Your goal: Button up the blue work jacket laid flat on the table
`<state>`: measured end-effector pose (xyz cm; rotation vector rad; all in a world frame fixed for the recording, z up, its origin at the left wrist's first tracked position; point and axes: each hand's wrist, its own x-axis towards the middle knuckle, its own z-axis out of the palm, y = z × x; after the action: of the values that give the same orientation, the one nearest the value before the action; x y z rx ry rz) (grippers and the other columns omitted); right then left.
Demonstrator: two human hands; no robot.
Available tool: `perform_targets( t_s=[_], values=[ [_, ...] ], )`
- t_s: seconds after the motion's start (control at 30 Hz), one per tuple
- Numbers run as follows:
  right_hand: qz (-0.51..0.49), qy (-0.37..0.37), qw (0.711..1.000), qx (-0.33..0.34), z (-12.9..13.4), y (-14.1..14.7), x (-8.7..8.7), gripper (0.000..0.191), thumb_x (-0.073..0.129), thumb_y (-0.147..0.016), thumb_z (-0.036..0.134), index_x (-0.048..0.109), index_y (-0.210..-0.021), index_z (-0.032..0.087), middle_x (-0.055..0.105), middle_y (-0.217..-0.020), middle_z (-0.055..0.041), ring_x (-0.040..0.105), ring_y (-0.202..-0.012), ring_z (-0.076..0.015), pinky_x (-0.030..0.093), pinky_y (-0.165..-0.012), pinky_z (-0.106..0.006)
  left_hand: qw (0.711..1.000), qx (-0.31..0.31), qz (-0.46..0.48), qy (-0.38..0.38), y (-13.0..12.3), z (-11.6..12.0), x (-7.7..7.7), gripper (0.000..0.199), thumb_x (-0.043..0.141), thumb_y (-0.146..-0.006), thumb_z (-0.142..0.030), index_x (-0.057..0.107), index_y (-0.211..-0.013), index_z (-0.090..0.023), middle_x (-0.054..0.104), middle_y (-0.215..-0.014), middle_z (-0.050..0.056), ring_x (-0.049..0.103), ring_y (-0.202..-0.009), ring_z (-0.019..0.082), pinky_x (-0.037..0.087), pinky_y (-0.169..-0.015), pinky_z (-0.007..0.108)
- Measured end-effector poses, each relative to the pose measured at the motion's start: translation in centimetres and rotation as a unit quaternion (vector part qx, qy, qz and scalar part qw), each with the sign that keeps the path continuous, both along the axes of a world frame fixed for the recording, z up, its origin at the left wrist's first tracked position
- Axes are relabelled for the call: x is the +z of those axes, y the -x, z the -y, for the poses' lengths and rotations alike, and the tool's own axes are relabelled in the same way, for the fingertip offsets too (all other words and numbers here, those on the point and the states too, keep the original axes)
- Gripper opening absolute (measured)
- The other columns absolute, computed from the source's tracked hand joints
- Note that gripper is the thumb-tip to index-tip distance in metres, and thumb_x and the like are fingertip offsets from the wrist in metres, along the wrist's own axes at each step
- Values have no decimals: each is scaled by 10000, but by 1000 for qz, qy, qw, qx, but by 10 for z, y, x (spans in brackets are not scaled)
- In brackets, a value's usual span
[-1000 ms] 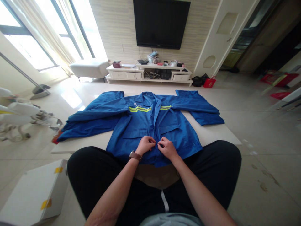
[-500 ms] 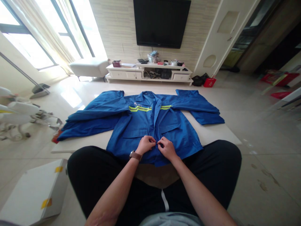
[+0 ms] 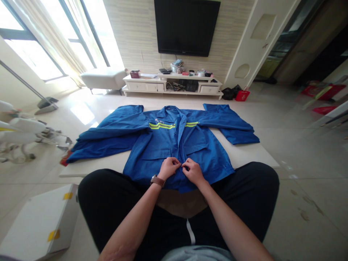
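Note:
A blue work jacket [image 3: 152, 139] with yellow reflective stripes lies front side up on a low white table [image 3: 239, 154], collar away from me and sleeves spread to both sides. Its front edges meet in the lower middle, where both hands pinch the cloth. My left hand [image 3: 170, 168], with a brown-strapped watch [image 3: 157, 180] on the wrist, is closed on the front edge. Close beside it, my right hand [image 3: 193, 170] is closed on the other front edge. Whatever small part lies between the fingertips is hidden. The upper front hangs partly apart near the collar.
My knees in dark trousers [image 3: 108, 195] flank the jacket's hem. A white box [image 3: 40, 217] with yellow latches stands at lower left. Beyond the table are a white TV cabinet [image 3: 144, 86], a wall television [image 3: 187, 27] and a padded bench [image 3: 104, 78].
My left hand has shifted very slightly right, toward my right hand. The jacket and my right hand look the same.

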<state>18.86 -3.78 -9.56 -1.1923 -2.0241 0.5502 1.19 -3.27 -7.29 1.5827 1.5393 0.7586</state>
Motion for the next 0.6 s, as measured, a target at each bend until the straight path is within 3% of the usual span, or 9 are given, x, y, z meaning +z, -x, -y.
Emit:
perform_targets(
  t_s=[0.3,0.43,0.6],
  values=[
    [22,-11,1000,14,-1,0,1,142,608,-844,136,722,-816,216,585,-850,-3,559,-700,-123,414,-674,-233,1000,23,8,-16,-1,-1,-5,122,693,-801,-280,667,-832,-165,669,-670,-22,593,-474,87,419,-521,193],
    [53,-17,998,18,-1,-1,4,139,604,-859,147,720,-824,216,586,-858,-6,578,-737,-132,419,-701,-239,998,40,37,-14,0,-2,-11,243,732,-772,-274,586,-945,-186,652,-697,-54,556,-419,74,390,-460,189],
    [92,-18,995,24,-1,-1,8,144,594,-878,159,720,-849,222,603,-900,-13,599,-773,-140,429,-732,-242,998,48,34,-12,-1,-1,-11,218,720,-786,-272,582,-932,-188,646,-687,-55,559,-417,75,399,-465,196]
  ],
)
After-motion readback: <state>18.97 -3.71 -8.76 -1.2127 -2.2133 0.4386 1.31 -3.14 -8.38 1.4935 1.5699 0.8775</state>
